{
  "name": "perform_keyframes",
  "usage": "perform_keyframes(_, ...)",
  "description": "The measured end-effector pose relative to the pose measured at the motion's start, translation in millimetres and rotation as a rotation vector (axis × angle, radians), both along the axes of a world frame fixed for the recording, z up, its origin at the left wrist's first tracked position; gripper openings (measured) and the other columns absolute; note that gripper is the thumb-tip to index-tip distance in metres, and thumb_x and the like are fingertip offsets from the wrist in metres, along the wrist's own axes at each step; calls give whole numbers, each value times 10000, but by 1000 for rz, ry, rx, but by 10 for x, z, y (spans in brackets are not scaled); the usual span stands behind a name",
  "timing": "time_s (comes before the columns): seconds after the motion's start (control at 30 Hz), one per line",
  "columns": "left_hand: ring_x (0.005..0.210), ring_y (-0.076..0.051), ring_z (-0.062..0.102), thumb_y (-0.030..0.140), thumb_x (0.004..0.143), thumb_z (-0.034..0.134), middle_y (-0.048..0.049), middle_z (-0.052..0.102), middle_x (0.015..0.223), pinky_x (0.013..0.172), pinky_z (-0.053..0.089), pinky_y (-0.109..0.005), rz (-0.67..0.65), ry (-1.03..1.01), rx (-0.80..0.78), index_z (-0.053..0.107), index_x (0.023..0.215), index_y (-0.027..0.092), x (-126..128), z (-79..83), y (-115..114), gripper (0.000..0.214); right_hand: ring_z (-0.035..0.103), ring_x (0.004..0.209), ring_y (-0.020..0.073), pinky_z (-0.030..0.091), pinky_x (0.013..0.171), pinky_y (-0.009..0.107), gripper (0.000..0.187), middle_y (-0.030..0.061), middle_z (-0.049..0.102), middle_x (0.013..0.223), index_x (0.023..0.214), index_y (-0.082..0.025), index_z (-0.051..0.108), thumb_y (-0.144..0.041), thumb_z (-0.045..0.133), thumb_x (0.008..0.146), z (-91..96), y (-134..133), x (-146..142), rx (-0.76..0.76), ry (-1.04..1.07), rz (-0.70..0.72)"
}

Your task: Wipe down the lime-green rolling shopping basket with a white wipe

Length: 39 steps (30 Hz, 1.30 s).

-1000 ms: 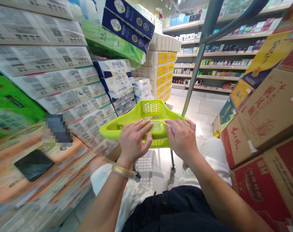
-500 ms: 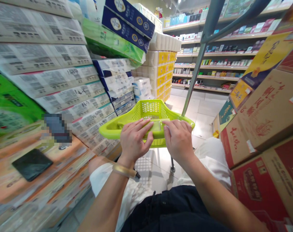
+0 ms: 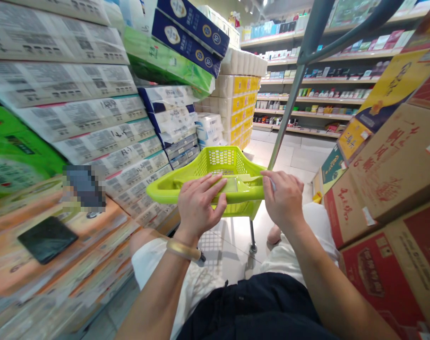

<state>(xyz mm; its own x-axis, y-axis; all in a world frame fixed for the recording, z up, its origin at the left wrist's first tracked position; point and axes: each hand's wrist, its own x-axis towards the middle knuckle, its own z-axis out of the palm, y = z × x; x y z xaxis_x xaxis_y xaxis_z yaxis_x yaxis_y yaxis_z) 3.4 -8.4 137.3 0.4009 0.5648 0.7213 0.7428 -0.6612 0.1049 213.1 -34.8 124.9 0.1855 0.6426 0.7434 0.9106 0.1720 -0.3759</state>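
Note:
A lime-green shopping cart (image 3: pixel 201 163) stands in front of me, its perforated basket pointing away. My left hand (image 3: pixel 202 202) rests on the left half of the cart handle (image 3: pixel 248 194), fingers over the top and thumb on the near side. A gold bangle (image 3: pixel 183 250) circles that wrist. At the handle's right end is my right hand (image 3: pixel 284 198), fingers curled and closed. A small pale bluish bit shows between its thumb and fingers, too covered to name. Between the hands, a clear panel (image 3: pixel 231 185) is set into the handle.
Stacked tissue packs (image 3: pixel 76 80) rise at left; a dark phone (image 3: pixel 47 240) lies on orange packs (image 3: pixel 5 264) beside a pixelated patch. Cartons (image 3: pixel 395 165) line the right. A grey metal pole (image 3: pixel 289 108) slants past the cart. Stocked shelves (image 3: pixel 317 80) stand behind.
My right hand has slid right along the handle to its end, uncovering the handle's right half. My left hand has stayed in place. The cart looks unmoved.

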Motion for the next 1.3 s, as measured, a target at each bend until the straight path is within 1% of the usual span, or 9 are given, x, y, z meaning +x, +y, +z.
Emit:
perform_keyframes(0.1,1148,-261,652,315,882,531,-22,724,1216,987,454,-448,-4,-8,-10,714,1156,276,-14,-2,0,332,606,922,219,325,941,389,256,54,721,954,1034,-228,690,-262,441,986,4,-51,-164,-7,-34,87)
perform_keyframes(0.2,1149,-256,654,312,884,530,-19,726,1211,983,455,-438,-9,-3,-8,711,1160,272,-36,-2,-1,332,616,943,212,303,980,392,249,40,729,974,1041,-233,684,-274,443,993,6,-77,-202,-22,-55,139)
perform_keyframes(0.33,1152,-255,653,319,888,523,-21,723,1218,977,458,-435,-11,13,-1,706,1168,271,-42,7,-4,338,633,940,207,290,981,393,275,35,735,969,1025,-231,690,-306,427,1003,-3,-10,1,-26,-23,111)
perform_keyframes(0.5,1145,-257,655,324,889,522,-21,722,1220,971,459,-437,-6,11,7,711,1157,265,-20,14,-8,333,636,902,210,331,918,371,296,44,728,919,993,-225,696,-323,416,993,-24,93,232,-4,66,74)
perform_keyframes(0.63,1140,-255,660,322,888,523,-14,730,1201,966,463,-436,1,-2,7,718,1137,275,-15,6,-5,320,618,909,223,344,906,379,283,53,719,936,1006,-223,696,-306,426,987,-26,34,89,5,58,52)
perform_keyframes(0.83,1147,-257,656,309,881,532,-15,727,1209,981,460,-443,-6,-7,2,714,1154,285,-46,-8,5,329,616,949,211,341,967,389,231,39,722,976,1038,-242,687,-274,467,978,-15,-87,-166,-6,-52,196)
perform_keyframes(1.0,1148,-261,654,319,887,529,-25,722,1220,968,467,-443,-20,17,8,704,1174,270,-48,2,1,340,638,935,205,348,969,378,277,41,730,960,1023,-230,690,-316,427,1000,-19,9,68,-2,-15,159)
perform_keyframes(1.13,1151,-265,650,325,891,527,-31,716,1231,968,466,-446,-18,15,15,702,1177,260,-21,6,-2,342,650,908,214,399,903,367,309,56,727,939,1006,-217,692,-347,412,996,-40,105,276,14,80,148)
perform_keyframes(1.3,1156,-266,647,324,880,532,-27,716,1231,982,460,-448,-16,10,-11,702,1179,276,-30,2,-2,348,634,857,216,433,848,358,322,55,703,880,987,-211,698,-363,414,985,-67,103,274,43,147,170)
